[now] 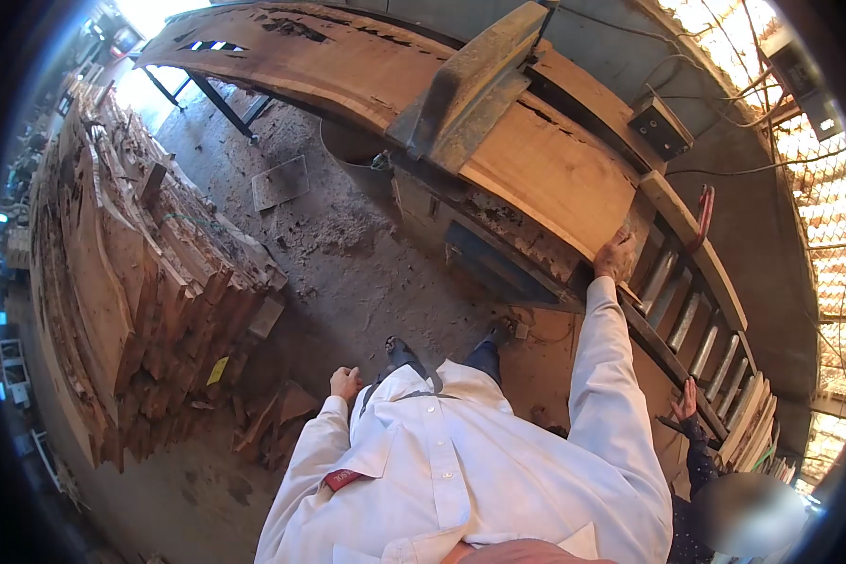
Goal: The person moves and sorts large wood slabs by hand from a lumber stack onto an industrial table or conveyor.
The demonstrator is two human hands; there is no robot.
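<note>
A wide wooden slab [555,164] with a rough, dark-holed edge lies on a machine table and passes under the machine's upright guard [475,85]. My right hand [616,254] grips the near corner of the slab's end, its fingers bent over the wood. Down beside my left thigh hangs my left hand [346,383], its fingers curled in, with no object visible in it. It is apart from the slab and the wood stack.
A tall stack of rough boards [113,282] stands at left. Metal rollers [691,324] extend at right, where a co-worker's hand [686,399] is beside the frame. A switch box [663,127] sits behind the slab. Sawdust [348,235] covers the floor.
</note>
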